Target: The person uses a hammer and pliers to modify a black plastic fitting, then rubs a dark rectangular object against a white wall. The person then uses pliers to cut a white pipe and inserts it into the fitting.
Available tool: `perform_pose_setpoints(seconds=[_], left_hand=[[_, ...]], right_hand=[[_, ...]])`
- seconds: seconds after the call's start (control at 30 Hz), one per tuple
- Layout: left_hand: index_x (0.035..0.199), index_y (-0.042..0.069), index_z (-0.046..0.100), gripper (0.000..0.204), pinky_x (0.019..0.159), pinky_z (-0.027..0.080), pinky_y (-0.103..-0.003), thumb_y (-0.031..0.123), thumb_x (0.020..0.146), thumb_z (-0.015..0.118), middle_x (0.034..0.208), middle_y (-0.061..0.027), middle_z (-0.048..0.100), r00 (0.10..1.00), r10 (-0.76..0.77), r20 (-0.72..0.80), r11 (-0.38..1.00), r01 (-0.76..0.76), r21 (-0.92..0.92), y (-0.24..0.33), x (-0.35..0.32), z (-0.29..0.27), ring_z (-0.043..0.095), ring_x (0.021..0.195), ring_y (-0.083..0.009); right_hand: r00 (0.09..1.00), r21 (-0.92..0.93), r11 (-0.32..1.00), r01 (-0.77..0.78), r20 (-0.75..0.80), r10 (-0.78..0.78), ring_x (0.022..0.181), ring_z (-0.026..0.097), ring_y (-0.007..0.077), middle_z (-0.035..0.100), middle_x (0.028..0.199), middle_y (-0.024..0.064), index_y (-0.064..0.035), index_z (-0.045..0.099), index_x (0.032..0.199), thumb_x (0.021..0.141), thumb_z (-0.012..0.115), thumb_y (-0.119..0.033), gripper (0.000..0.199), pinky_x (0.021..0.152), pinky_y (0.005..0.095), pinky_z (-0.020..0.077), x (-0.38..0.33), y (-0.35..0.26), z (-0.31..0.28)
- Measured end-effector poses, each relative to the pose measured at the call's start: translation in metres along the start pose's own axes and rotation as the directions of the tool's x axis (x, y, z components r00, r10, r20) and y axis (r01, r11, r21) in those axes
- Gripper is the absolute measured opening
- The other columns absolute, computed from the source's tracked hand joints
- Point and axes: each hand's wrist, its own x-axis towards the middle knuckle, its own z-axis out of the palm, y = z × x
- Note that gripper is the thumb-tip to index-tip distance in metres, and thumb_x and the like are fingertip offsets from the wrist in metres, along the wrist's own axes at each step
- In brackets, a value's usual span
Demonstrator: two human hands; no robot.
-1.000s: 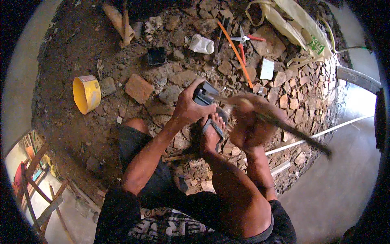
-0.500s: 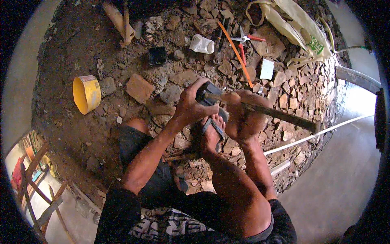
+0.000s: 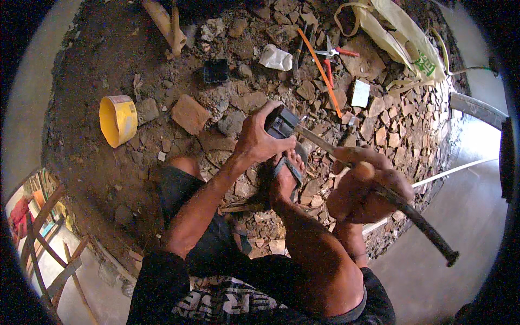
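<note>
Lg wht lettering [image 3: 233, 301] on blk shirt [image 3: 160, 287], partly legible; grn print [image 3: 426, 65] on cream bag [image 3: 379, 31]

The held box [image 3: 281, 122] is black, and the tool [image 3: 417, 219] is near-black toward its outer end and dull grey-brown nearer that box. The ring [image 3: 127, 120] is yellow with a greyish patch, the strip [image 3: 319, 71] orange, the snips [image 3: 347, 52] red-handled with silvery blades, the slab [image 3: 361, 93] white, and the bag [image 3: 398, 40] cream with green print. The soil [image 3: 108, 179] is dark brown, the stones [image 3: 189, 114] tan to rust, the shirt [image 3: 238, 299] black with whitish lettering.
</note>
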Motion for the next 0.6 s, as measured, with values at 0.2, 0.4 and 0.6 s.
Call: perform_pose_setpoints(seconds=[0.2, 0.4, 0.6], left_hand=[[0.116, 0.002, 0.058, 0.064, 0.077, 0.054, -0.034, 0.021, 0.060, 0.084, 0.092, -0.0114, 0.069, 0.994, 0.108, 0.011, 0.992, -0.107, -0.074, 0.008, 0.005, 0.005, 0.067, 0.082, -0.0202], [0.118, 0.001, 0.057, 0.067, 0.082, 0.053, -0.035, 0.022, 0.061, 0.085, 0.096, -0.0120, 0.069, 0.998, -0.048, 0.051, 0.994, 0.052, -0.095, 0.007, 0.000, 0.003, 0.067, 0.086, -0.0212], [0.124, 0.000, 0.055, 0.074, 0.084, 0.053, -0.034, 0.023, 0.061, 0.085, 0.098, -0.0121, 0.069, 0.995, 0.055, 0.087, 0.990, -0.044, -0.132, 0.010, 0.004, 0.008, 0.066, 0.088, -0.0188]], right_hand=[[0.907, -0.227, 0.973, 0.033, 0.416, 0.066, 0.074, 0.065, 0.0214, 0.068, 0.094, 0.0186, -0.0035, 0.051, 0.100, 0.090, 0.065, -0.006, 0.018, 0.059, 0.0295, 0.0520, -0.009, 0.042, -0.002], [0.983, -0.130, 0.989, 0.066, 0.179, -0.042, 0.068, 0.066, 0.0282, 0.068, 0.092, 0.0206, -0.0085, 0.056, 0.097, 0.094, 0.064, -0.012, 0.009, 0.047, 0.0331, 0.0494, -0.001, 0.007, -0.017], [0.953, -0.287, 0.958, -0.021, 0.285, 0.106, 0.068, 0.066, 0.0290, 0.068, 0.090, 0.0202, -0.0093, 0.063, 0.095, 0.093, 0.066, -0.017, 0.008, 0.052, 0.0319, 0.0522, -0.007, 0.042, 0.002]])
